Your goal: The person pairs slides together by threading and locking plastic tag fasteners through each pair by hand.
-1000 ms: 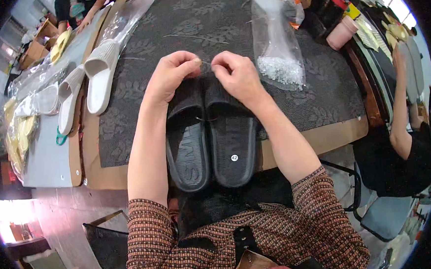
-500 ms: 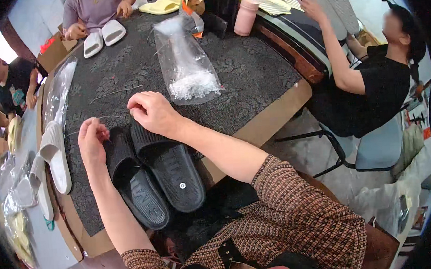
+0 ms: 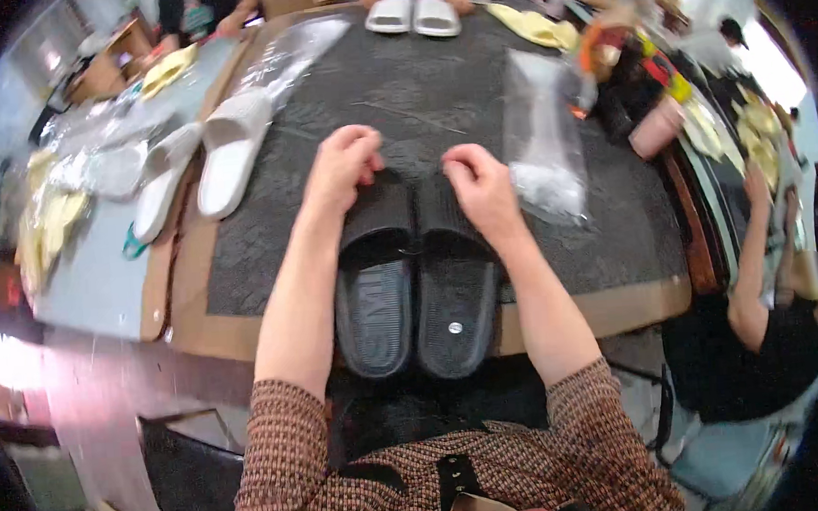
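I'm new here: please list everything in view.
Black slippers: 2, black, lower centre
White slippers: 4, white, two left, two top
Yellow slippers: several, pale yellow, top and sides
Mat: 1, dark grey, centre
Pouch: 1, clear, whitish bits inside, right
Bottle: 1, pink, upper right
Clutter: count unclear, mixed colours, upper right
Plastic wrapping: several, clear, left
Chairs: at least 2, black lower left, bluish lower right
Other people: at least 4, varied clothing, top, right
Sleeves: 2, patterned brown, bottom
Left hand: 1, bare, near left black slipper
Right hand: 1, bare, near right black slipper
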Demonstrator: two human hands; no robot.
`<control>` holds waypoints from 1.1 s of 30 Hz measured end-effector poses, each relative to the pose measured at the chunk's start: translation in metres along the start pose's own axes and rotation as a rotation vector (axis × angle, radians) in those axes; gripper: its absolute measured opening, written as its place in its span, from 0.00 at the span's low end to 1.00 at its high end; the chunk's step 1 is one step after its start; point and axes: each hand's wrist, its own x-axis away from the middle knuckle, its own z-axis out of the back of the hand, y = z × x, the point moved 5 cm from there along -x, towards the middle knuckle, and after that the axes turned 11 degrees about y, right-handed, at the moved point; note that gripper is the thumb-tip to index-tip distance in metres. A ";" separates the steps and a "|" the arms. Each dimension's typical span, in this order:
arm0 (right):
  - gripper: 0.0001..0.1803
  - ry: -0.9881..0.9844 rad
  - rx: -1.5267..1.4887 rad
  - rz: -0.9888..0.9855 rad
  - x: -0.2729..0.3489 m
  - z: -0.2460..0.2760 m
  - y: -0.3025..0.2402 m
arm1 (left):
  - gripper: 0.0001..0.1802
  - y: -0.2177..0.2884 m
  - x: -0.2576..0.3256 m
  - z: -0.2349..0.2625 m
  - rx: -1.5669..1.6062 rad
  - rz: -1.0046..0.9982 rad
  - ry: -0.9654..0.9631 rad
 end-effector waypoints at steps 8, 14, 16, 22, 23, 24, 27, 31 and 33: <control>0.05 -0.067 -0.048 -0.083 0.002 -0.010 0.001 | 0.07 -0.006 -0.001 0.010 0.131 0.007 -0.019; 0.05 -0.094 -0.011 -0.116 0.002 -0.008 -0.002 | 0.06 -0.005 -0.001 0.007 0.122 0.049 -0.026; 0.05 -0.096 -0.039 -0.117 0.001 -0.007 0.003 | 0.07 -0.005 -0.002 0.004 0.124 0.057 -0.044; 0.05 -0.130 -0.041 -0.156 0.003 -0.009 0.006 | 0.07 -0.007 -0.002 0.006 0.173 0.085 -0.037; 0.05 -0.132 -0.062 -0.173 0.003 -0.009 0.009 | 0.07 -0.006 -0.002 0.005 0.164 0.069 -0.033; 0.05 -0.132 -0.061 -0.175 0.003 -0.009 0.008 | 0.07 -0.006 -0.001 0.005 0.163 0.072 -0.033; 0.05 -0.131 -0.042 -0.143 0.003 -0.010 0.006 | 0.07 -0.006 -0.001 0.007 0.152 0.082 -0.030; 0.06 -0.142 0.008 -0.140 0.003 -0.010 0.006 | 0.06 -0.006 0.000 0.007 0.149 0.087 -0.025; 0.06 -0.142 0.022 -0.135 0.002 -0.009 0.003 | 0.06 -0.006 0.000 0.006 0.141 0.084 -0.025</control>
